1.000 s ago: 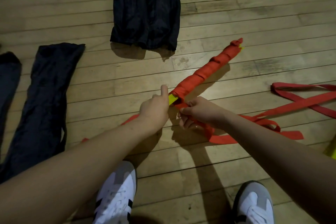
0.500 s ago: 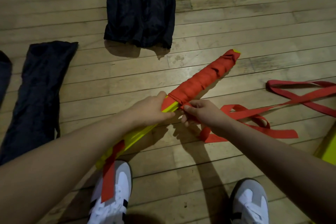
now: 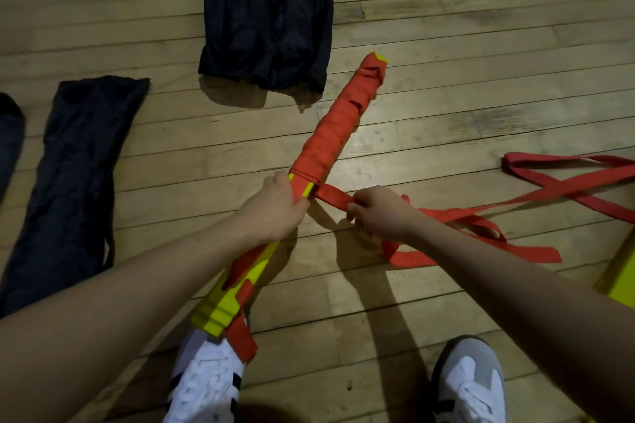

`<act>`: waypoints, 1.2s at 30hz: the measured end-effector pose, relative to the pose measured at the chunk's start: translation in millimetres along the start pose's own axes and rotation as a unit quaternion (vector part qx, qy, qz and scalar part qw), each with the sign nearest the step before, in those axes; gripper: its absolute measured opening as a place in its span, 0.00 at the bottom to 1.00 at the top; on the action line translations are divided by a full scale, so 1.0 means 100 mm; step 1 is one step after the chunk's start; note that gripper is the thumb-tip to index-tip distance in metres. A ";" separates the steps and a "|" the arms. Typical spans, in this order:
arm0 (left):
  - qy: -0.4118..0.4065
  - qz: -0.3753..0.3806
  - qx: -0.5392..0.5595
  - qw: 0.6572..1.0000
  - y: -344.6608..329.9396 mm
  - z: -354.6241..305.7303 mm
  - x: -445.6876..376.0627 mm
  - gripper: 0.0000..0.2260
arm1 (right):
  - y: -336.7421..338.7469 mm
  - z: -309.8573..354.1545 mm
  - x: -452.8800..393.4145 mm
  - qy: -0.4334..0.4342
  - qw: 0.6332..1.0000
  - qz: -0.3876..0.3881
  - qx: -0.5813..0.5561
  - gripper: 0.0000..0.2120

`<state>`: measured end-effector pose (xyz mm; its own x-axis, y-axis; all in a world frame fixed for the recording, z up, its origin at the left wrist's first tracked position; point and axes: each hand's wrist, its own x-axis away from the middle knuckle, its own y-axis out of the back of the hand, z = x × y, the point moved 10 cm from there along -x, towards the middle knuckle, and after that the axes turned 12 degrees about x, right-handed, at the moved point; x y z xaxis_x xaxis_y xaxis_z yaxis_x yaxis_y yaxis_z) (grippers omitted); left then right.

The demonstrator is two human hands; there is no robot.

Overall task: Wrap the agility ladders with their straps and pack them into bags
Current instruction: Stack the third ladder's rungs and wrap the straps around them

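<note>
A bundle of yellow ladder rungs (image 3: 223, 306) runs diagonally from my left shoe up toward the centre. Its far half is wound in red strap (image 3: 330, 134). My left hand (image 3: 275, 206) grips the bundle just below the wound part. My right hand (image 3: 381, 213) pinches the red strap a short way from the bundle, pulling it taut to the right. The loose rest of the strap (image 3: 481, 223) trails over the floor to the right. Dark bags lie on the floor: one at the left (image 3: 72, 182), a pair at the top (image 3: 268, 17).
Wooden plank floor all round. A third dark bag (image 3: 8, 134) shows at the far left edge. A yellow object (image 3: 618, 271) sits at the right edge. My two white shoes (image 3: 206, 385) (image 3: 470, 385) stand at the bottom.
The bundle's near end has swung up toward me, showing the bare yellow rungs. My right hand has drawn the strap out to the right, away from the bundle.
</note>
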<state>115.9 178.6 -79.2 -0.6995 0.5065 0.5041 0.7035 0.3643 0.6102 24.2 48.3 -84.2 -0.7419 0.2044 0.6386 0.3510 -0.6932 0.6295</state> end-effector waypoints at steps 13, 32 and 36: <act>-0.064 0.008 -0.062 0.996 0.00 -0.18 0.05 0.17 | -0.31 0.19 0.11 0.001 0.940 0.098 -0.325 0.10; -0.046 -0.077 -0.221 0.971 0.12 -0.23 -0.04 0.20 | -0.37 0.08 0.19 -0.016 0.916 0.193 -0.351 0.05; -0.051 -0.066 -0.252 0.964 0.04 -0.23 -0.05 0.21 | -0.38 0.16 0.18 -0.005 0.902 0.203 -0.380 0.07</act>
<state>119.3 159.9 -65.0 -0.7448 0.5647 0.3555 0.4416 0.0176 0.8971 6.9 89.4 -89.1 -0.6336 -0.1699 0.7548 0.0967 -0.9853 -0.1406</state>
